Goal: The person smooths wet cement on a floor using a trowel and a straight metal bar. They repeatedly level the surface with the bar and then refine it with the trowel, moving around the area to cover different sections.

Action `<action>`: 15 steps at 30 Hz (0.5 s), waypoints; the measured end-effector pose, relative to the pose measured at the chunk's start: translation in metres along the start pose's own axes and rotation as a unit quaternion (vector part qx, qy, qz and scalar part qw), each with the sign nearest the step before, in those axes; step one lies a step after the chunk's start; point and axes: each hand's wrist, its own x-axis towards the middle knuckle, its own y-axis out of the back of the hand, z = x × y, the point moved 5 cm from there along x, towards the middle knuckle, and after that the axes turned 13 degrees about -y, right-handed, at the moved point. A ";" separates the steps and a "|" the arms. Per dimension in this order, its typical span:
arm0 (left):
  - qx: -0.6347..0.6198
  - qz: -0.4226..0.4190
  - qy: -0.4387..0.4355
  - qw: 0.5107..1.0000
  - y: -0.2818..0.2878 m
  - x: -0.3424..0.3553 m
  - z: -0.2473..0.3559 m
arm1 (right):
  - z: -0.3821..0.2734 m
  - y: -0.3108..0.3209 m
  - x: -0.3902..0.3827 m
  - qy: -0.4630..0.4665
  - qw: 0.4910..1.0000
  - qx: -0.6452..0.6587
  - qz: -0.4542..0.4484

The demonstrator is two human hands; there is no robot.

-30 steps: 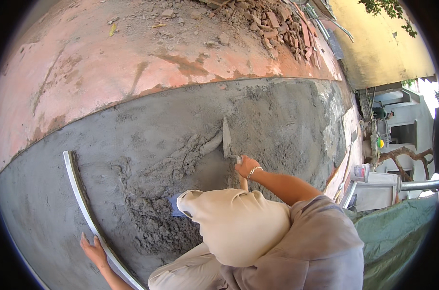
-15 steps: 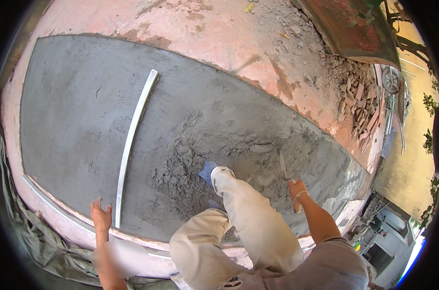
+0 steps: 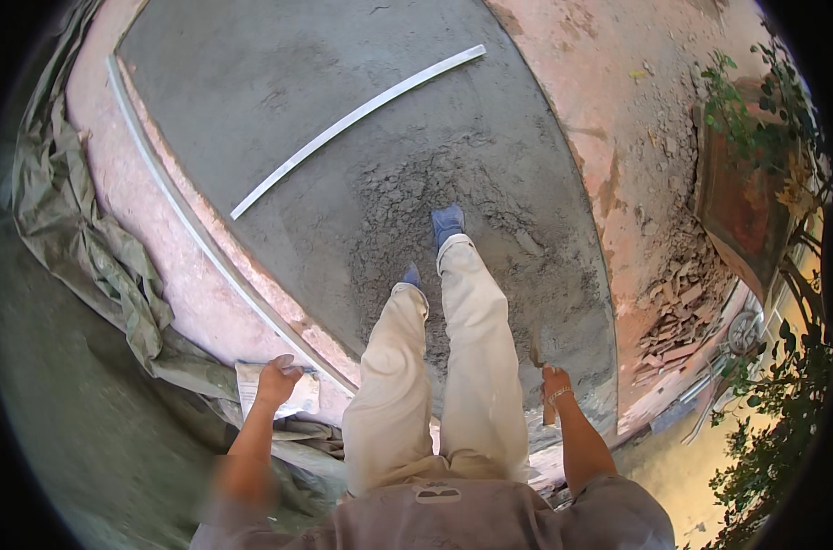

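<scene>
My right hand [image 3: 555, 379] is closed round the wooden handle of a trowel [image 3: 549, 412], low on the right side. Its narrow blade points away over the wet grey concrete [image 3: 279, 101]. Loosely curled and holding nothing I can see, my left hand [image 3: 278, 381] hovers at the lower left, above a pale printed bag [image 3: 304, 396]. Across the smoothed concrete lies a long light metal straightedge [image 3: 357, 116], out of reach of both hands. Rough, lumpy concrete [image 3: 402, 197] surrounds my feet in blue coverings [image 3: 447, 220].
Another long metal bar [image 3: 182, 206] runs along the slab's left edge. Beyond it lies a crumpled grey-green tarp [image 3: 95, 247]. Broken brick rubble [image 3: 687, 307] is heaped at the right, near a rusty sheet [image 3: 742, 197] and leafy branches [image 3: 774, 403].
My view has turned, so the slab and straightedge appear rotated clockwise. I stand more upright. My left hand has drawn back toward my body; my right still grips the trowel, now nearer my leg.
</scene>
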 end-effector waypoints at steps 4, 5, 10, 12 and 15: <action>-0.086 0.000 0.047 0.995 -0.034 -0.063 -0.025 | 0.001 0.018 -0.025 0.049 0.998 -0.029 0.010; -0.092 0.001 0.054 0.994 -0.043 -0.077 -0.031 | 0.004 0.024 -0.033 0.045 0.998 -0.026 0.026; -0.177 0.047 0.069 0.981 -0.077 -0.125 -0.057 | 0.005 0.042 -0.074 0.094 0.993 -0.045 0.046; -0.218 0.059 0.081 0.971 -0.092 -0.143 -0.066 | 0.003 0.051 -0.088 0.103 0.990 -0.079 0.059; -0.259 0.061 0.092 0.960 -0.121 -0.173 -0.076 | -0.005 0.064 -0.107 0.121 0.978 -0.146 0.082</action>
